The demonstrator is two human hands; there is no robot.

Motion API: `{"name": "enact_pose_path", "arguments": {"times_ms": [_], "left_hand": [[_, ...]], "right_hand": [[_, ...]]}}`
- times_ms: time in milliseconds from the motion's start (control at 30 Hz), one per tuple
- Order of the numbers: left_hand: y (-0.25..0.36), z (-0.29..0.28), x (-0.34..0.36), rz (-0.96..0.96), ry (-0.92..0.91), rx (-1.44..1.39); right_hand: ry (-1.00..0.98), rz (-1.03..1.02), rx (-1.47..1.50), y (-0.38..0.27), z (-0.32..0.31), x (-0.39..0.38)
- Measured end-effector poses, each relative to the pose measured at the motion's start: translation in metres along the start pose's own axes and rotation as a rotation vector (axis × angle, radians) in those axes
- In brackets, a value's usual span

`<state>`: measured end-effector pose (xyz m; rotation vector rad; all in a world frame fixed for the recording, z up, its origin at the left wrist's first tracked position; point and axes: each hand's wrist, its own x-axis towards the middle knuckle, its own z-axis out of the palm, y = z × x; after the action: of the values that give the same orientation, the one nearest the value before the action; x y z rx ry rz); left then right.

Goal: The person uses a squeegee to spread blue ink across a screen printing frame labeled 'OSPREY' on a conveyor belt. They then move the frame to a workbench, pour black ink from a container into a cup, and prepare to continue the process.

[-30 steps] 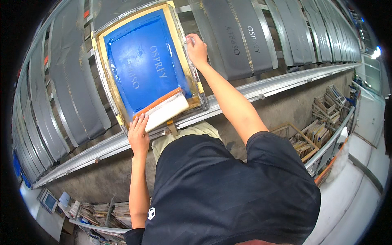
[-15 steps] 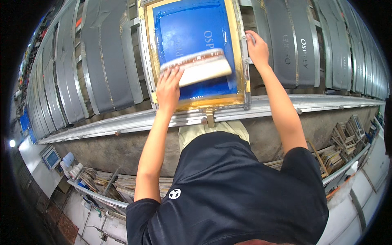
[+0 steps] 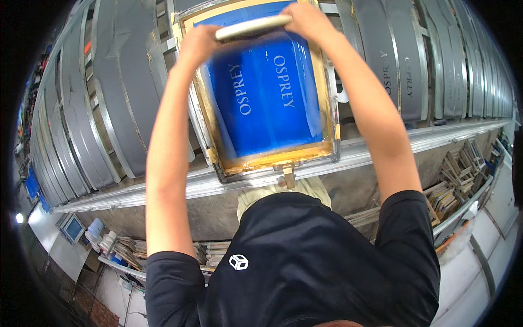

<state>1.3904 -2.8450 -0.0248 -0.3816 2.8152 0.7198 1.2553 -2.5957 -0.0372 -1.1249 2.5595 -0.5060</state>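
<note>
In the head view, the squeegee (image 3: 253, 27) was at the top centre of the frame, crosswise over the far part of the blue screen (image 3: 259, 128). Both hands had hold of it: the left hand (image 3: 199, 43) was closed around its left end and the right hand (image 3: 308, 22) around its right end, fingers curled in and partly hidden.

Half a second earlier only the left hand had gripped it, lower on the screen, while the right hand was at the right side of the screen's border. The right hand had since left that border and joined the grip, and the squeegee had gone up the picture. For the work in hand, this probably meant firmer, more even control across its width. Two columns of pale lettering lay uncovered below it; whether its blade touched the screen could not be told.

The yellow-taped border (image 3: 278, 156) ended just above the metal rail (image 3: 365, 158), and grey panels (image 3: 122, 71) lay to either side.
</note>
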Motion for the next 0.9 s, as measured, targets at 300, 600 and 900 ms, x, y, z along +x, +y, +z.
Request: {"name": "enact_pose_path", "arguments": {"times_ms": [300,600,900], "left_hand": [[0.042,0.111,-0.215,0.074,0.228,0.007],[0.046,0.124,-0.252,0.117,0.352,-0.03],[0.002,0.024,-0.024,-0.041,0.198,0.063]], "right_hand": [[0.209,-0.074,0.152,-0.04,0.073,-0.222],[0.199,-0.108,0.176,-0.057,0.06,-0.246],[0.238,-0.21,0.026,0.021,0.016,-0.008]]}}
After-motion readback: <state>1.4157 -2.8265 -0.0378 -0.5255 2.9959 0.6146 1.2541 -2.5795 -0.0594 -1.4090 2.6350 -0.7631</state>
